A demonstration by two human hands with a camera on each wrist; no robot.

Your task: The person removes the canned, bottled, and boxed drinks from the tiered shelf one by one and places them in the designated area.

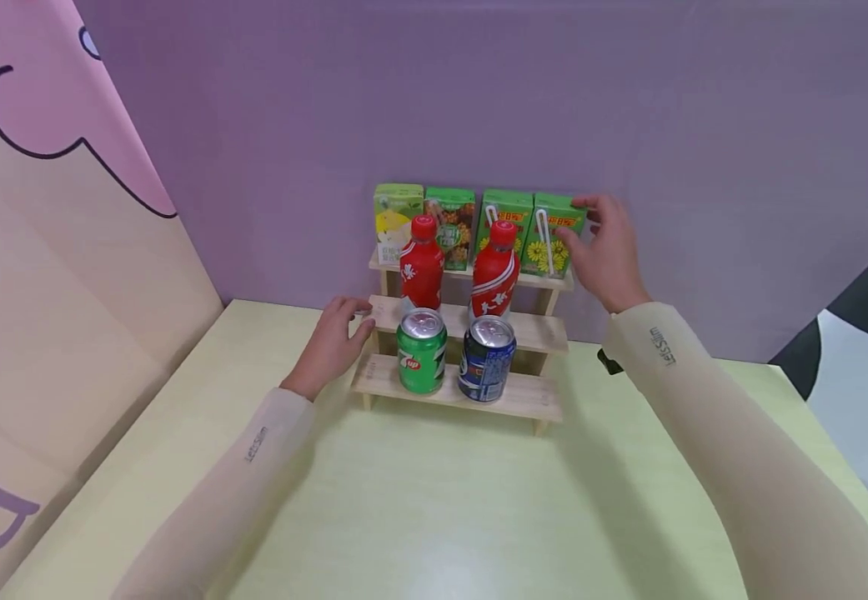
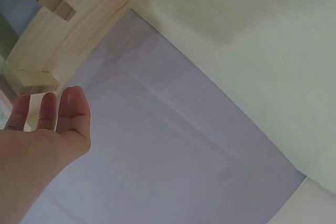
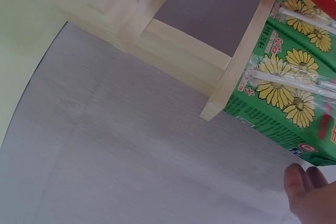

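Observation:
A three-tier wooden shelf stand stands against the purple wall. At the right end of its top tier, my right hand pinches a green drink carton printed with yellow flowers, thumb at its front and fingers at the corner. The right wrist view shows the carton beside those fingertips; the thumb is out of sight there. My left hand is at the middle tier's left end, fingertips at the board. In the left wrist view, these bent fingers lie close to the board end.
Three more cartons share the top tier. Two red bottles stand on the middle tier. Below them are a green 7up can and a dark blue can. Pale table surface extends in front; a patterned panel borders the left.

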